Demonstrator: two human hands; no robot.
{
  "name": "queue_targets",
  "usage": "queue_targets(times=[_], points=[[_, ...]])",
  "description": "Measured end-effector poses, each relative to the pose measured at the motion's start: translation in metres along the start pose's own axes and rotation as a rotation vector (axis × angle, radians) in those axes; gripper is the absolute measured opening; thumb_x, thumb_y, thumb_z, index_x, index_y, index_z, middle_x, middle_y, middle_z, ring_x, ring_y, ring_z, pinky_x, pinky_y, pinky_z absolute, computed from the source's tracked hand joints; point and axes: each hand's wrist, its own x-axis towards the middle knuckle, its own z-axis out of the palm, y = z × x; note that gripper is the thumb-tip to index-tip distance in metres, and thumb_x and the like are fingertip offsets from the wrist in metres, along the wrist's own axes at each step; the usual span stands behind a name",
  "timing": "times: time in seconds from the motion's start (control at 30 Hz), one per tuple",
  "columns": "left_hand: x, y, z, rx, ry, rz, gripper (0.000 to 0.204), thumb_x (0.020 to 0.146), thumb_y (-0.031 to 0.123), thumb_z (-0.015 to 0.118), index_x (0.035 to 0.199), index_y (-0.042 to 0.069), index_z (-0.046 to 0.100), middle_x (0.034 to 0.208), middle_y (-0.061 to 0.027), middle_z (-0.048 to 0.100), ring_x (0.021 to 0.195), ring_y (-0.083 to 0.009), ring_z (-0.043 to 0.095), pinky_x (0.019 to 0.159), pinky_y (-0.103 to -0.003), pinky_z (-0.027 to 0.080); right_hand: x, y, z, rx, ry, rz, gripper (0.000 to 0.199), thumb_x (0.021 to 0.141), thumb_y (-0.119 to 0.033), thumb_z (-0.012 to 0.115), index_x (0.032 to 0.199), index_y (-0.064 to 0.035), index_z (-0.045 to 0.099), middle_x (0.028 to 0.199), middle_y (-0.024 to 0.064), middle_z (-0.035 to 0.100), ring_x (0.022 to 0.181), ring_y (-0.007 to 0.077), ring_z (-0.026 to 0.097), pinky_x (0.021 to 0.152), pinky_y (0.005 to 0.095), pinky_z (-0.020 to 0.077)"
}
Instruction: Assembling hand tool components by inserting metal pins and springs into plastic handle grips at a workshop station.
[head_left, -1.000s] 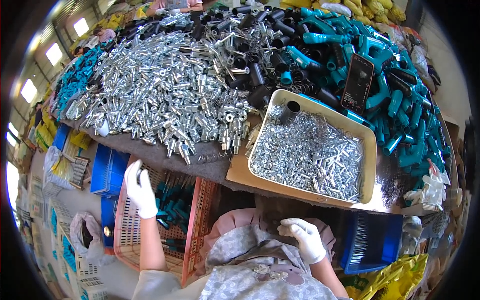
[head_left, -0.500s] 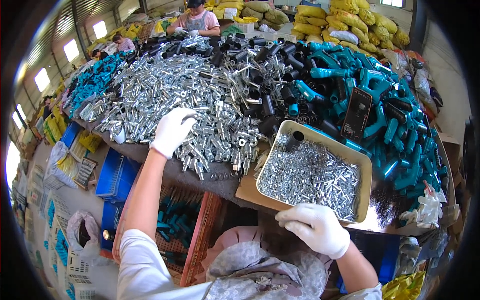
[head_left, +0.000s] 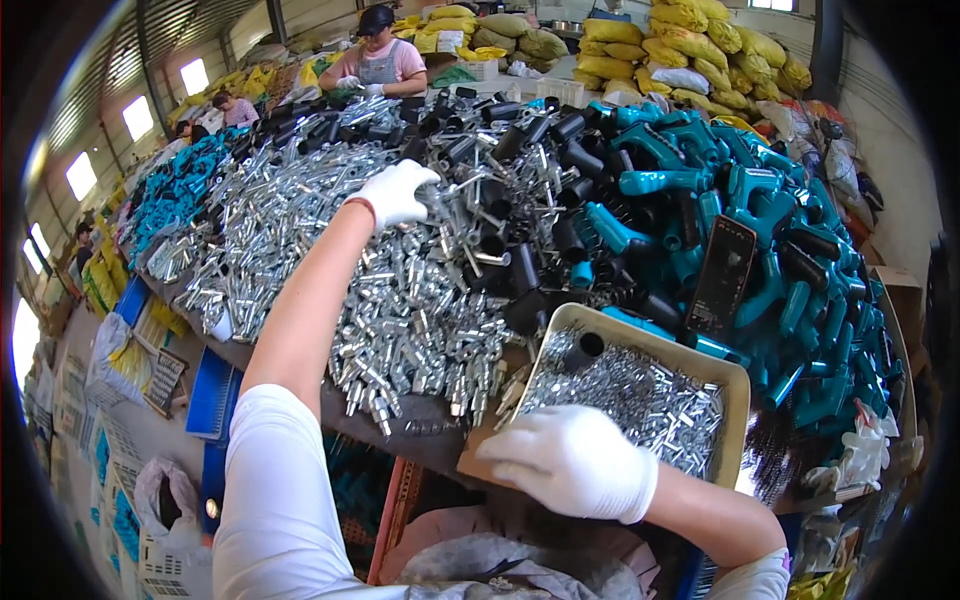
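A wide heap of silver metal fittings (head_left: 290,200) covers the left and middle of the table. My left hand (head_left: 393,195), in a white glove, reaches over its far part, thumb and fingers apart, their tips close to loose silver pieces. My right hand (head_left: 575,462), also gloved, is closed in front of the cream tray (head_left: 735,430), hiding its near left corner. Its fingers are bent together, and anything between them is hidden. The tray holds small silver pins and springs (head_left: 660,400), with a black tube (head_left: 584,351) lying among them.
Teal and black pistol-shaped housings (head_left: 770,220) pile up at the right, a phone (head_left: 722,272) leaning on them. Black tubes (head_left: 525,270) lie mid-table. White gloves (head_left: 862,445) rest at the right edge. Across the table a person (head_left: 380,60) works; yellow sacks (head_left: 690,40) stand behind.
My left hand has moved farther out over the fittings and to the right. My right hand has shifted left along the tray's near side. The view has tilted slightly.
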Motion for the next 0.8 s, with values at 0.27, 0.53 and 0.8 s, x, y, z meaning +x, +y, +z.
queue_targets(times=[0.27,0.53,0.8], points=[[-0.011,0.011,0.029,0.088,0.319,0.039,0.022,0.087,0.021,0.065,0.107,0.015,0.069,0.112,-0.0092,0.061,0.106,-0.0323,0.061,0.089,-0.043,0.051,-0.006,-0.016,0.004,-0.008,0.057,-0.05,0.015,0.087,-0.021,0.064,0.095,-0.0087,0.07,0.084,0.0128,0.066,0.082,0.0336,0.066,0.073,0.0435,0.0534],[-0.112,0.047,-0.008,-0.518,0.841,-0.027,0.027,0.094,0.027,0.069,0.112,0.008,0.073,0.101,-0.009,0.066,0.091,-0.0207,0.064,0.083,-0.031,0.049,0.001,0.045,-0.072,-0.655,0.327,0.11,0.015,0.083,-0.014,0.065,0.093,-0.0082,0.075,0.087,0.0127,0.068,0.084,0.0329,0.064,0.077,0.0427,0.052],[-0.217,0.12,-0.013,-1.324,0.475,-0.402,0.038,0.1,0.03,0.061,0.123,-0.001,0.063,0.069,0.0017,0.058,0.052,-0.0027,0.047,0.041,-0.017,0.035,0.083,0.152,-0.086,-0.977,-0.107,0.049,0.017,0.082,-0.016,0.062,0.09,-0.017,0.078,0.096,0.0067,0.073,0.091,0.029,0.069,0.078,0.0417,0.054]])
